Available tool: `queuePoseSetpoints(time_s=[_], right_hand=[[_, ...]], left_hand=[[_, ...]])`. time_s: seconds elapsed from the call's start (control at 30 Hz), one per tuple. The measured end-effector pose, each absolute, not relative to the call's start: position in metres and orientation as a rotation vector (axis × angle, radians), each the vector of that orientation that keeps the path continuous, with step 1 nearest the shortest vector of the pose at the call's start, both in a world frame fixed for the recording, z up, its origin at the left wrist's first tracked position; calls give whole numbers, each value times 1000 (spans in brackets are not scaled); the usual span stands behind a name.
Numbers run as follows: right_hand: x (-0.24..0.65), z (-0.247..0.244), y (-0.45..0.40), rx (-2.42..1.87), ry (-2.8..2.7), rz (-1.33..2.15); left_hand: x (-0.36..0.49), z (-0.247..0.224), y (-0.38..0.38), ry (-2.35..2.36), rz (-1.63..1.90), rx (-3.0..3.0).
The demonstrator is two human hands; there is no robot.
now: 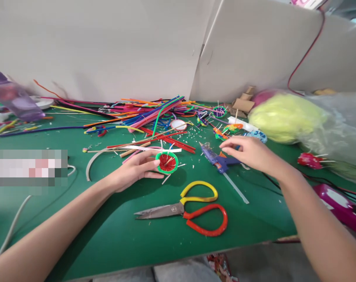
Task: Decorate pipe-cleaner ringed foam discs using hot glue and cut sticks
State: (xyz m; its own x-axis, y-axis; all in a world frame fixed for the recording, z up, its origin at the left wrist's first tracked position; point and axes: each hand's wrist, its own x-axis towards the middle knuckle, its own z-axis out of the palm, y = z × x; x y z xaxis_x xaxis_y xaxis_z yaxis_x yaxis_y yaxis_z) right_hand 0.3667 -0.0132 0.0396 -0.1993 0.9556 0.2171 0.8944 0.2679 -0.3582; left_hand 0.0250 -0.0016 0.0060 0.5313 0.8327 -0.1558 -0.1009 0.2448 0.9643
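Note:
My left hand [135, 169] holds a small round craft piece [167, 162], red inside with a green pipe-cleaner rim and thin white sticks poking out, just above the green table [113, 231]. My right hand [248, 152] hovers with fingers spread over a blue glue gun [217, 158] lying on the table; whether it touches the gun I cannot tell. A clear glue stick [235, 188] juts from the gun's back end. Scissors [189, 209] with one yellow and one red handle lie shut in front of both hands.
A heap of coloured pipe cleaners [148, 113] covers the back middle. Finished small craft pieces [221, 131] lie behind the glue gun. A yellow fluffy bundle in a plastic bag [286, 117] sits at the right, a pink device [339, 205] near the right edge, and white panels stand behind.

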Motion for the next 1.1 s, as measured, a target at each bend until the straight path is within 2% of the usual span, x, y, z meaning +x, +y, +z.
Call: queuePoseSetpoints(time_s=[0.13,0.37,0.6,0.77,0.93,1.1], right_hand=[[400,16,-21,-1660,-2389,72],[409,-10,-12,-1706,-2445,238],[406,0,-1,-1538,-2499,340],[394,23,-5,-1624,-2328,472],[374,44,-14,-1357,-1907,935],[354,37,-19,-1035,-1667,1328]], left_hand=[[25,6,-2,785,699,1231],[22,7,-2,787,694,1298],[23,8,-1,802,724,1275],[22,7,0,808,749,1267],[21,5,0,807,767,1270],[22,6,1,811,776,1252]])
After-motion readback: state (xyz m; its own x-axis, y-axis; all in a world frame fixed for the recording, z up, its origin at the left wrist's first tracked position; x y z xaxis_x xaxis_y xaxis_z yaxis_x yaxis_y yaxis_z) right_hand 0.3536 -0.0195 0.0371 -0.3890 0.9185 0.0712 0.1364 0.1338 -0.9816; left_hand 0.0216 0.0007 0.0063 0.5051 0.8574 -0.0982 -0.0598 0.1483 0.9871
